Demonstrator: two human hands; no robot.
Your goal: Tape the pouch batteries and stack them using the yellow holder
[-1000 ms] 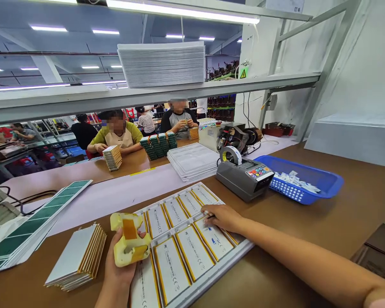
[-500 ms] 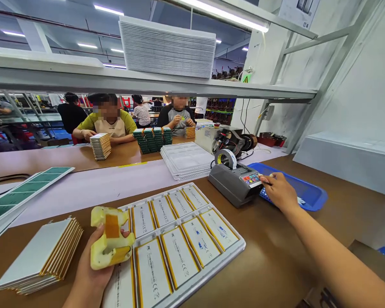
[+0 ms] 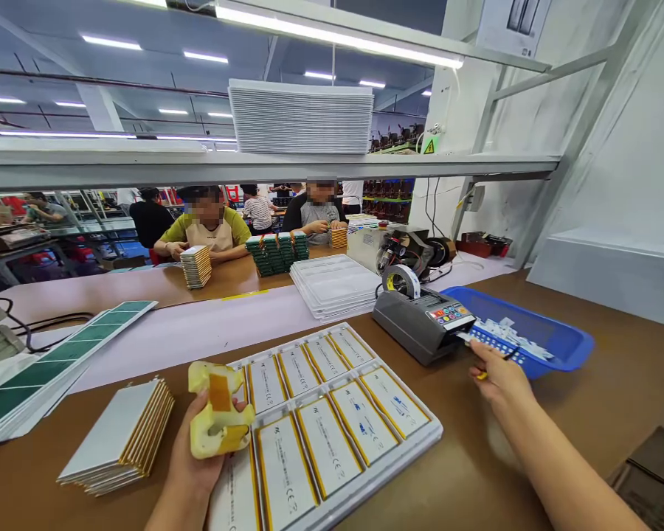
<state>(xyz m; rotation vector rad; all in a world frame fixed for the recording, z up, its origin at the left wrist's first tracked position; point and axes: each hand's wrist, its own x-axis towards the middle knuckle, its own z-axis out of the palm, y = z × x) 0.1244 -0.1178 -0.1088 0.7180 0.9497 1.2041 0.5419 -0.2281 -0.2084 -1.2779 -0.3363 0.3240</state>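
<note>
My left hand [image 3: 195, 442] is wrapped round a pale yellow block [image 3: 219, 409] with an orange patch, over the left edge of a white tray [image 3: 384, 463]. Flat white battery packs [image 3: 329, 448] with yellow edges lie in the tray in two rows; two bear blue marks. My right hand [image 3: 495, 372] is pinched at the outlet of a grey tape dispenser [image 3: 420, 324], on a small white strip [image 3: 465, 337]. Something thin and dark with a yellow end also shows in its fingers. A roll of tape [image 3: 401, 282] sits on the dispenser.
Left of the tray stands a stack of white packs [image 3: 111, 435], with green-panelled sheets [image 3: 71, 354] behind. A blue basket [image 3: 578, 352] of white pieces is right of the dispenser. White trays [image 3: 335, 284] are stacked behind. Two people sit across the table, under a shelf [image 3: 288, 168].
My right hand has moved from the dispenser's buttons down to its outlet, where a white strip now shows. The view has shifted; my left hand still holds the yellow block.
</note>
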